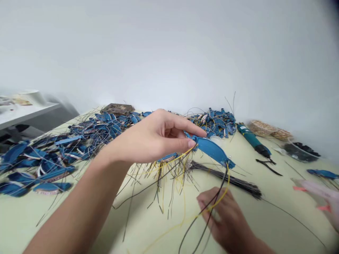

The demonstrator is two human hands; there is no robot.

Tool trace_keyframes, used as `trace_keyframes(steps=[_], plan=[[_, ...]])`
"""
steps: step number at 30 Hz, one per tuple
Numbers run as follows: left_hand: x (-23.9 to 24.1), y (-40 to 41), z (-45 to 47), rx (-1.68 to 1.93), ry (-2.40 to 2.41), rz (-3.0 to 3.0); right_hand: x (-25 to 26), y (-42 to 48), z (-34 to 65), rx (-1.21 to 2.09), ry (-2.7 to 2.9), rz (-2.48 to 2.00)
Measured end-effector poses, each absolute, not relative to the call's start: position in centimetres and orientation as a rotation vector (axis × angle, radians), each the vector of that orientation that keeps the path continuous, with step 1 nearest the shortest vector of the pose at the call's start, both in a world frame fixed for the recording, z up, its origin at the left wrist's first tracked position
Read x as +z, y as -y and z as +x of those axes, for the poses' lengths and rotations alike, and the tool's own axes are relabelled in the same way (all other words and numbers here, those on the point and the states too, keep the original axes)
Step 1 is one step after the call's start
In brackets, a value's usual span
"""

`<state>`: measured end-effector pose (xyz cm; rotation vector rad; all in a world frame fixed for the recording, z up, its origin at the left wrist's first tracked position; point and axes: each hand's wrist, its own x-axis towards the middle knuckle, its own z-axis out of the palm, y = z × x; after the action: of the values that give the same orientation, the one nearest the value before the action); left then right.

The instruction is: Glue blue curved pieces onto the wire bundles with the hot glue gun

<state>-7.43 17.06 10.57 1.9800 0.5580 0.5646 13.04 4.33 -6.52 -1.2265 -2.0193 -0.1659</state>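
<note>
My left hand [164,137] pinches one end of a curved blue plastic part [213,150] between thumb and forefinger, holding it above the table. Black and yellow wires [225,190] hang from the part's other end in a loose loop. Below it, my right hand [225,218] is blurred, its fingers curled together behind the hanging wires. What those fingers grip, if anything, cannot be made out. Under the left hand lie more blue parts with many wire ends [169,176] spreading toward me. A bundle of dark wires [227,178] rests between the two hands and the power tool.
Heaps of wired blue parts [53,158] cover the left side, with another pile [217,121] at the back. A teal power tool [253,139], baskets of small pieces [261,127] and a bowl of black pieces [302,151] stand right. A blurred pink-and-red thing [317,194] is at the right edge.
</note>
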Motion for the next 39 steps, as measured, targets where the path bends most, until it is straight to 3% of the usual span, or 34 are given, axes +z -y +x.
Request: trace_keyframes(steps=[7,11,15,30,39], plan=[[10.3,-16.6,-6.9,0.565,-0.549,1.995,-0.7,-6.3,19.0,-0.119,1.525,-1.587],[10.3,-16.0,-6.6,0.596,-0.517,2.042,3.8,-5.9,18.5,0.138,1.565,-1.534],[10.6,-15.4,-6.4,0.644,-0.469,2.111,6.4,-5.5,15.8,0.008,1.786,-1.506],[10.9,-15.1,-6.7,0.700,-0.354,2.198,7.3,-5.4,14.3,-0.491,2.001,-1.196],[10.9,-13.9,-6.5,0.893,-0.739,2.296,8.2,-5.5,14.4,-0.652,1.958,-1.174]])
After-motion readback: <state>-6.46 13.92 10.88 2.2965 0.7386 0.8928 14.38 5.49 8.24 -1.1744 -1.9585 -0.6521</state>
